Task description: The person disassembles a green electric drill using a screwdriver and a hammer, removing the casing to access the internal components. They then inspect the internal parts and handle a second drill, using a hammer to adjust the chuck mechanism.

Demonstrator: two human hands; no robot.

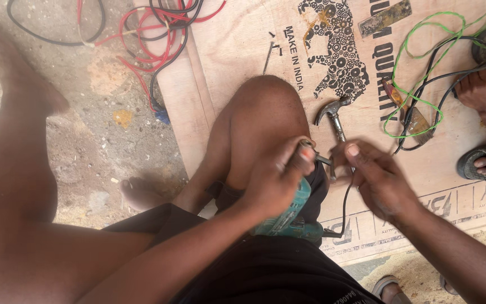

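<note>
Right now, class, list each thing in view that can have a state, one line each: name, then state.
Teal power drill: held in the lap, front end gripped by the left hand.
Small metal key: pinched in the right hand fingers, at the drill's front.
Claw hammer: lying flat on the plywood board, untouched.
Green wire: loosely looped on the board.
Red wires: tangled on the ground.

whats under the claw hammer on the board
The claw hammer lies on the printed plywood board, its head bare on the wood. The right hand covers its handle, so whatever lies beneath that part is hidden.
</note>
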